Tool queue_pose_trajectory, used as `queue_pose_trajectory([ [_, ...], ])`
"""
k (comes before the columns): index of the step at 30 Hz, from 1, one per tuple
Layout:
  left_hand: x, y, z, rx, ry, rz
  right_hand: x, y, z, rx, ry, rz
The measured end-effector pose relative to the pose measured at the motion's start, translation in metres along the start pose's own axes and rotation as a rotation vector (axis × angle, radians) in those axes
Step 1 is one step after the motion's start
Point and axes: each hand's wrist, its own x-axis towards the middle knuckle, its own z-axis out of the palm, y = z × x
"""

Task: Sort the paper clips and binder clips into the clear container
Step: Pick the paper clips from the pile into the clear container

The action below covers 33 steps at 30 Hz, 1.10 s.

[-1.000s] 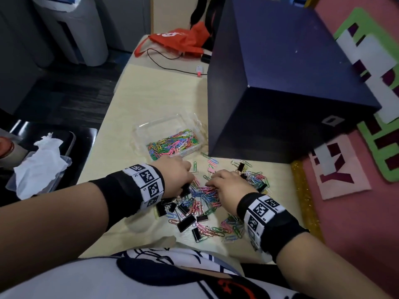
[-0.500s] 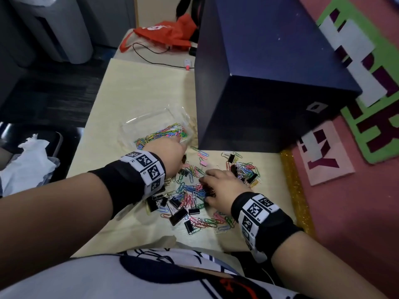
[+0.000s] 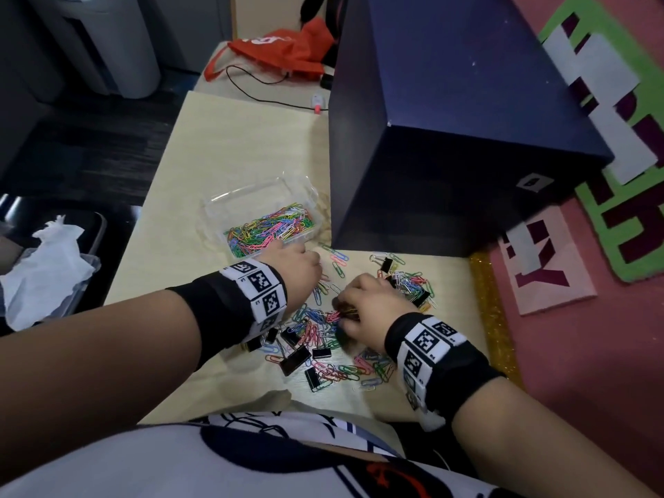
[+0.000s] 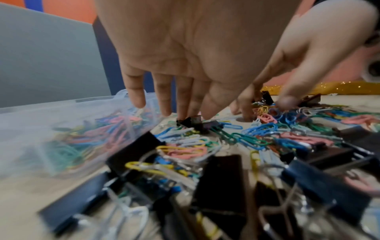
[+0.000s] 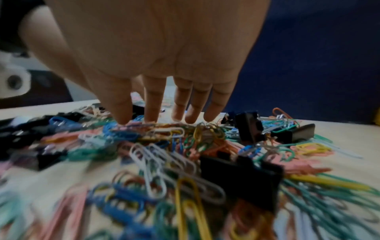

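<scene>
**Both hands working the clip pile, container at 11 o'clock**

The left hand [image 3: 300, 269] is reaching down with fingers [image 4: 183, 100] straight, their tips touching a small black binder clip [image 4: 192, 122] at the pile's 11 o'clock edge; whether thumb and finger are pinching it cannot be told. The right hand [image 3: 370, 307] is lying over the middle of the pile [image 3: 323, 336], fingers [image 5: 153, 104] extended and released, tips pressing onto a bunch of paper clips [image 5: 156, 128] without grasping any.

The pile of coloured paper clips and black binder clips is spreading under and between both hands, running on toward 6 o'clock, nearer the person. A smaller cluster [image 3: 409, 282] is sitting just at 2 o'clock of the right hand.

The container [image 3: 251, 195] is standing at 11 o'clock of the left hand, just beside its fingertips, holding paper clips only. A dark box [image 3: 449, 138] is standing at 1 o'clock, just right of the container, all on a pale table [image 3: 233, 138].
</scene>
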Motion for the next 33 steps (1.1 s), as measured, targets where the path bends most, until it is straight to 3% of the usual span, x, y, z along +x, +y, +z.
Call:
queue_pose_trajectory([
  [5, -0.004, -0.006, 0.002, -0.030, -0.062, -0.081, 0.033, -0.002, -0.019, 0.117, 0.050, 0.101],
  [8, -0.006, -0.003, 0.001, -0.063, -0.059, -0.088, 0.043, -0.007, -0.022, 0.107, -0.040, 0.066],
  [16, -0.011, 0.011, -0.006, -0.108, 0.053, 0.037, 0.015, 0.001, -0.017, 0.007, -0.127, 0.075],
  [21, -0.004, 0.024, -0.008, -0.132, 0.093, 0.161, -0.005, 0.032, -0.021, 0.138, 0.149, 0.437],
  [24, 0.001, 0.036, -0.005, -0.157, 0.098, 0.252, -0.012, 0.048, -0.015, 0.086, 0.075, 0.636],
  [28, 0.003, 0.048, -0.001, -0.084, 0.025, 0.371, -0.018, 0.050, -0.006, 0.081, -0.062, 0.765],
  [33, 0.002, 0.041, 0.006, -0.097, -0.028, 0.284, -0.020, 0.044, 0.002, 0.134, -0.068, 0.764],
])
